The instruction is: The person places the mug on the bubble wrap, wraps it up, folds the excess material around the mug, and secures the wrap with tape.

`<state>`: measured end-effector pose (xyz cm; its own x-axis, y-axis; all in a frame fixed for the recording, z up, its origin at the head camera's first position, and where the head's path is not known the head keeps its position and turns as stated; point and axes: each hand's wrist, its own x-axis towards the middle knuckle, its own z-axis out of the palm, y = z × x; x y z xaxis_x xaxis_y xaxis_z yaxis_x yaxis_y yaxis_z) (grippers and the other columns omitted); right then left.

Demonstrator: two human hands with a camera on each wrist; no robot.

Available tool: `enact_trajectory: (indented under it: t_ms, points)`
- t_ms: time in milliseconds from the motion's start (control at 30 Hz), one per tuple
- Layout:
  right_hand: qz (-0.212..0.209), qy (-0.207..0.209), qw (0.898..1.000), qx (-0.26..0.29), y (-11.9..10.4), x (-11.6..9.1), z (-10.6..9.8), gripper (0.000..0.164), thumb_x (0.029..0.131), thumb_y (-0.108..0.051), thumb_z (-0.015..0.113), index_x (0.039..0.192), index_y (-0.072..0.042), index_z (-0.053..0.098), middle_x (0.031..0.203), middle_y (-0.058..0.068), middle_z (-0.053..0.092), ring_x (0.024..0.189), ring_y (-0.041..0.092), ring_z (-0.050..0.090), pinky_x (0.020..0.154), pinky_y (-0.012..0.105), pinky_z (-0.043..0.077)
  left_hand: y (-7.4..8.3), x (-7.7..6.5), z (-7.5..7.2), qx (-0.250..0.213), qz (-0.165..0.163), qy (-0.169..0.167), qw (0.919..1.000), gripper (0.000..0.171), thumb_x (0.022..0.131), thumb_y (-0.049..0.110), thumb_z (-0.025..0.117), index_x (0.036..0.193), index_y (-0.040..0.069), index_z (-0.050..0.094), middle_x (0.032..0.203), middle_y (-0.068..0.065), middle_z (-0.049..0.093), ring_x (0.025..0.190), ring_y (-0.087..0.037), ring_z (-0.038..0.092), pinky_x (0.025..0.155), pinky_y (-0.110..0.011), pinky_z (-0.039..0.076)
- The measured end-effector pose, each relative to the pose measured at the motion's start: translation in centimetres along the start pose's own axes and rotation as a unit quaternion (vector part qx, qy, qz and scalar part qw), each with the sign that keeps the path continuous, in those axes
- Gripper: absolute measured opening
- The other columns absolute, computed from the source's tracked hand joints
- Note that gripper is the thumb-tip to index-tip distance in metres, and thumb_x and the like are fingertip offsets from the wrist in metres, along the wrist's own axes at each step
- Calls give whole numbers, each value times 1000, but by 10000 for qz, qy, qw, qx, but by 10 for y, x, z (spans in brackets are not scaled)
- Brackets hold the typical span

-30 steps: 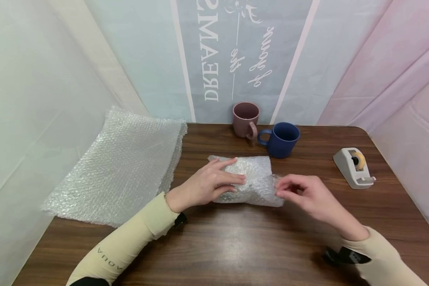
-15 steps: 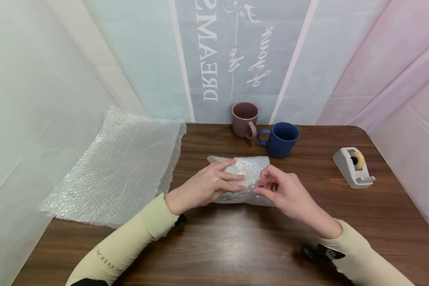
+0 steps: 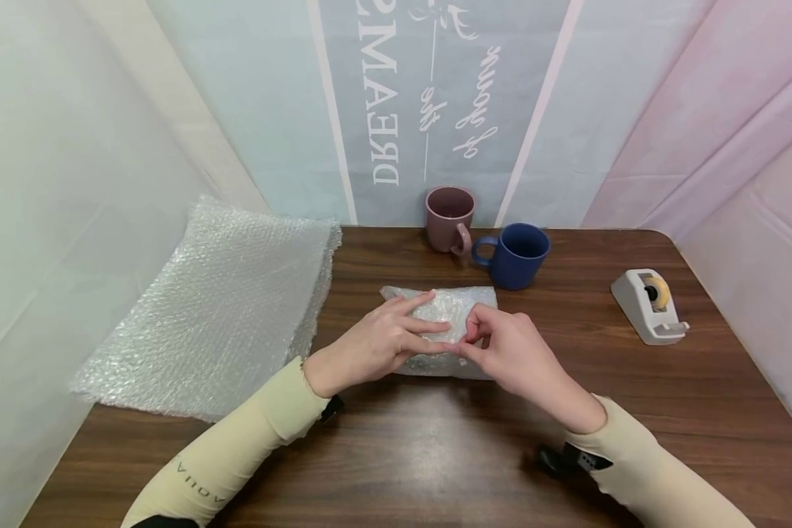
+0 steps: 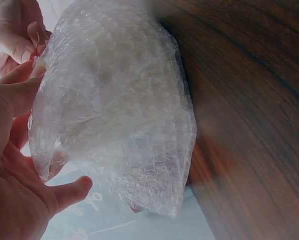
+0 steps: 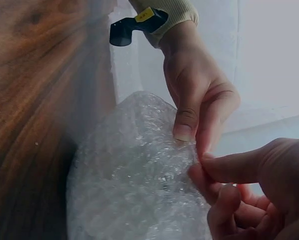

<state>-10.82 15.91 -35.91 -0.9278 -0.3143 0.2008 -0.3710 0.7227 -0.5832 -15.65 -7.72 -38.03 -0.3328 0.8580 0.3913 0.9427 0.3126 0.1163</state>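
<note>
A bundle in clear bubble wrap point(image 3: 465, 296) lies on the table in front of me, its contents hidden by the wrap. My left hand point(image 3: 388, 342) rests on its left part with fingers spread and fairly straight; in the right wrist view that hand's thumb point(image 5: 183, 131) presses the near side. From the right, my right hand point(image 3: 516, 353) pinches the wrap between thumb and index finger, close to the left fingertips. A small whitish bit shows beside the pinching fingers; I cannot tell what it is.
Flat bubble wrap sheets point(image 3: 218, 315) lie at the left. Behind the bundle stand a mauve mug point(image 3: 444, 229) and a blue mug point(image 3: 515, 262). A white tape dispenser point(image 3: 643, 308) is at the right. A fabric backdrop point(image 3: 290, 110) rises along the table's far edge.
My right hand has moved left, carrying the wrap's loose right end over the bundle until its fingertips came up to the left hand's. The left hand has stayed in place.
</note>
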Motion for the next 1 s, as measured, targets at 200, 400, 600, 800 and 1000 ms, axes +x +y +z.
enact_trajectory:
  t_ms: [200,400,600,800,1000]
  points:
    - [390,-317,9983,-298,-5,4,-3,29,82,-20,84,75,-18,56,68,-12,64,49,6,51,46,28,39,0,0,0,-193,-43,46,9998,39,89,5,75,122,24,73,132,2,64,142,-34,36,108,-52,39]
    - [328,-475,9974,-435,-9,7,-3,31,82,-16,83,75,-15,52,54,-11,54,42,5,50,46,29,41,0,-1,0,-426,-86,199,9989,37,89,6,75,122,23,74,129,1,66,142,-33,37,110,-49,37]
    - [368,-525,9964,-557,-12,9,-4,35,82,-17,83,74,-14,49,47,-11,49,41,5,50,47,29,40,0,-1,1,-454,33,289,9985,42,90,5,74,130,15,68,125,-1,68,140,-35,39,112,-40,36]
    - [632,-646,9949,-451,-13,7,-5,36,83,-24,83,75,-14,49,49,-7,50,42,8,51,45,30,40,-1,2,-1,-339,-72,57,9994,37,93,11,72,129,8,68,124,-1,69,141,-30,39,114,-33,32]
    - [707,-890,9934,-142,-5,-1,-4,31,88,-22,79,81,-14,50,55,-9,57,44,9,57,44,30,44,-2,3,-2,-82,-89,-232,9997,35,97,19,68,131,11,67,131,2,65,141,-26,40,116,-30,26]
